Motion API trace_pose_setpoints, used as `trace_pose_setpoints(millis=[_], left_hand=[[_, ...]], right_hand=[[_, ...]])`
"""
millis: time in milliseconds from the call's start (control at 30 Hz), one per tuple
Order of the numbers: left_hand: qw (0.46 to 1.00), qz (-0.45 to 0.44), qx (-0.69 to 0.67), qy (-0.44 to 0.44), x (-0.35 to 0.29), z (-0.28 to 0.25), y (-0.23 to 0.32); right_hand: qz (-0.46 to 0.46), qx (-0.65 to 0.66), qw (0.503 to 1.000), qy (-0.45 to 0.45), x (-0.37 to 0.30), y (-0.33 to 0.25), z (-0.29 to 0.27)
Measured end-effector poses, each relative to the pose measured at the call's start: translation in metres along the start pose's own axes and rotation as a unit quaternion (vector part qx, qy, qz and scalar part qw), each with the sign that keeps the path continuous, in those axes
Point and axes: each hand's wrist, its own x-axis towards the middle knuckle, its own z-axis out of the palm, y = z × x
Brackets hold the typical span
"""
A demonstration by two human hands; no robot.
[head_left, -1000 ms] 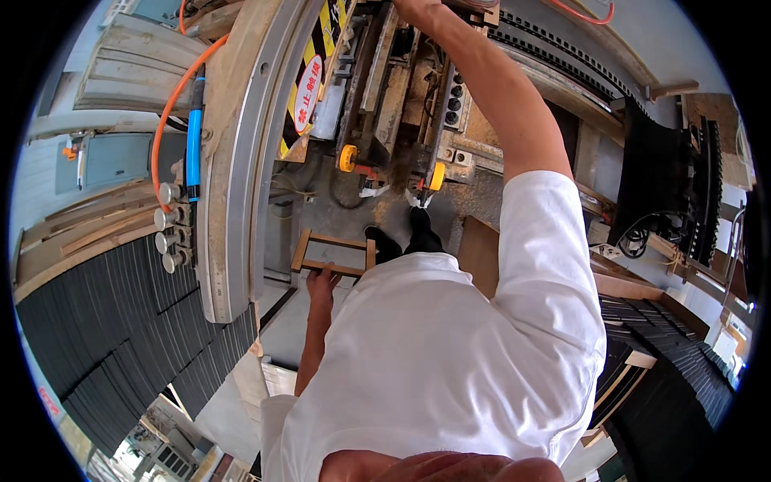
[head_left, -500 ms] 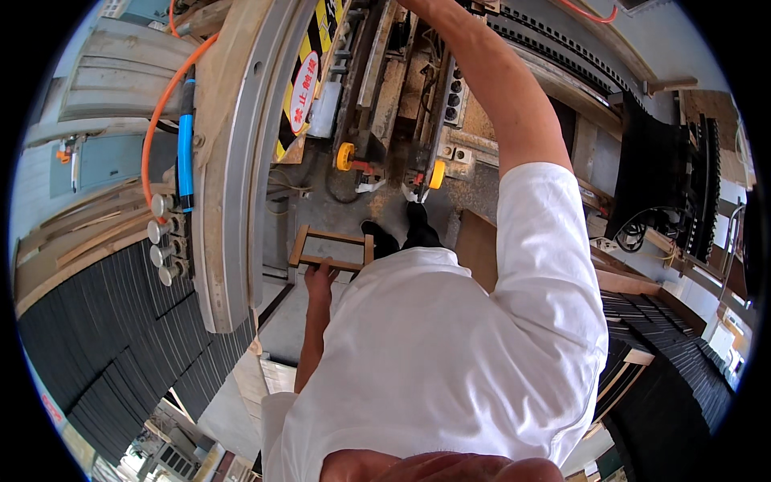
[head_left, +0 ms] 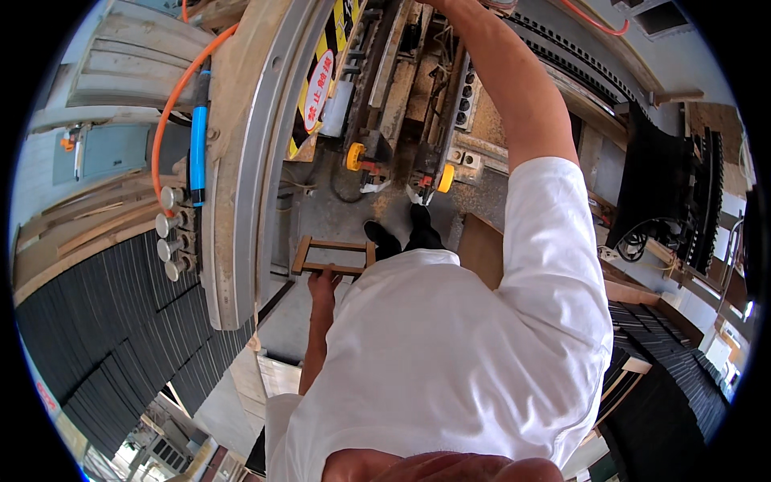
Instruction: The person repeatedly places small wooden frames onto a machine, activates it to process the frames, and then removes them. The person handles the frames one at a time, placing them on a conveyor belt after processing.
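1. The person in the white shirt (head_left: 450, 337) grasps a small wooden frame (head_left: 347, 270) with the left hand (head_left: 324, 281): the fingers are closed on its near bar.
2. The frame is left of the middle, a rectangle with an open center; its right end is just left of the dark trousers, and a dark shoe (head_left: 373, 231) shows just beyond that end. Whether anything supports it from below, I cannot tell.
3. The right forearm (head_left: 526, 76) stretches away to the far side over the machine rails (head_left: 393, 88). The right hand lies beyond the view — I cannot tell whether its fingers are clenched, released or holding something.
4. At the near ends of the rails are two yellow wheels (head_left: 353, 157), one left and one right, above a grey floor (head_left: 321, 201) sprinkled with sawdust (head_left: 475, 201).
5. Along the left runs a thick metal beam (head_left: 261, 185); beside it hang a blue-handled tool (head_left: 197, 157) and an orange hose (head_left: 165, 120).
6. Black slats (head_left: 96, 337) stand packed at the near left — more black slats (head_left: 683, 373) are stacked at the near right.
7. A brown panel (head_left: 483, 253) stands right of the legs.
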Motion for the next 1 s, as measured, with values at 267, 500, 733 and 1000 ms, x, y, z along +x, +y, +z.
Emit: trace_pose_setpoints(millis=[267, 500, 733, 1000], left_hand=[[0.999, 0.036, 0.010, -0.003, -0.001, 0.020, 0.017], [0.998, 0.049, 0.029, -0.007, -0.013, 0.018, 0.007], [0.999, 0.033, 0.018, -0.003, -0.015, 0.001, -0.010], [0.998, 0.053, 0.035, -0.002, -0.022, 0.003, 0.000]], right_hand=[[-0.011, -0.064, 0.997, -0.035, 0.007, -0.004, -0.001], [0.016, -0.170, 0.981, -0.093, -0.025, -0.045, -0.032], [0.036, -0.254, 0.966, 0.024, -0.032, -0.041, -0.003], [0.080, -0.163, 0.983, -0.023, -0.017, -0.032, -0.003]])
